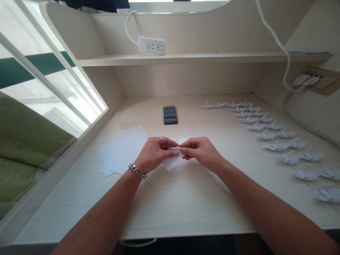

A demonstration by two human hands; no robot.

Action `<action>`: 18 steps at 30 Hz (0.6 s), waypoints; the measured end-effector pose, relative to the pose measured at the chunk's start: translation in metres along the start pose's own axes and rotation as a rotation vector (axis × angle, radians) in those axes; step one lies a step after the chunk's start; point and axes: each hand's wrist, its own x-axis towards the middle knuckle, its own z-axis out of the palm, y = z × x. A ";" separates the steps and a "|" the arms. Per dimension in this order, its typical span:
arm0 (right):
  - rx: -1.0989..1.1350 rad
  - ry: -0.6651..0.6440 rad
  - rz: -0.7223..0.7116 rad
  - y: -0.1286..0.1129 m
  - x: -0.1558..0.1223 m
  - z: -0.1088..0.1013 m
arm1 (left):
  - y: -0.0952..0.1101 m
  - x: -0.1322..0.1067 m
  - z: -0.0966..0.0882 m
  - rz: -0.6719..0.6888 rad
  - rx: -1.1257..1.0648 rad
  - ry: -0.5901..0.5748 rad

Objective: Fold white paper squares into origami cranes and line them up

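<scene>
So both hands are pinching one small white folded paper [171,163] right in the middle of the desk [186,205], just above the surface as far as I can tell. The left hand [154,154] grips it from the 9 o'clock side with thumb and fingertips closed on the upper edge, and the right hand [200,150] does the same from 3 o'clock, so the fingertips nearly meet over it. The visible part is a pointed flap hanging below the fingers. Its tip aims at roughly 7 o'clock, and the long axis looks like it runs about 1 to 7, though the top end is hidden under the fingers. There's a chain bracelet [137,171] on the left wrist and a ring [160,140] on that hand. A loose stack of white sheets [123,148] lies just beside the left hand at 9 o'clock. Rows of paper cranes [276,136] stretch from 1 to 4 o'clock, well apart from the hands. A dark block [170,115] sits at 12, and a power strip [152,45] rests on the shelf [212,57] above it.
</scene>
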 end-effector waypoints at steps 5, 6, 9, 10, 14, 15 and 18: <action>0.010 0.013 0.025 -0.001 0.000 -0.001 | 0.003 0.000 -0.001 -0.021 -0.015 -0.007; 0.001 0.018 0.023 -0.002 0.000 0.000 | 0.003 0.000 -0.001 -0.022 -0.018 -0.007; -0.029 0.029 0.012 -0.002 -0.001 0.001 | 0.001 0.001 -0.001 -0.016 -0.021 -0.004; -0.035 0.032 0.008 -0.002 -0.001 0.002 | 0.000 0.001 -0.001 -0.017 -0.027 -0.003; -0.020 0.052 0.011 -0.002 -0.001 0.003 | 0.000 0.001 -0.002 -0.028 -0.095 0.004; -0.012 0.057 0.015 -0.002 -0.001 0.003 | 0.000 0.001 -0.002 -0.029 -0.118 0.002; 0.003 0.075 0.031 -0.004 -0.002 0.003 | 0.000 0.002 -0.004 -0.040 -0.218 -0.008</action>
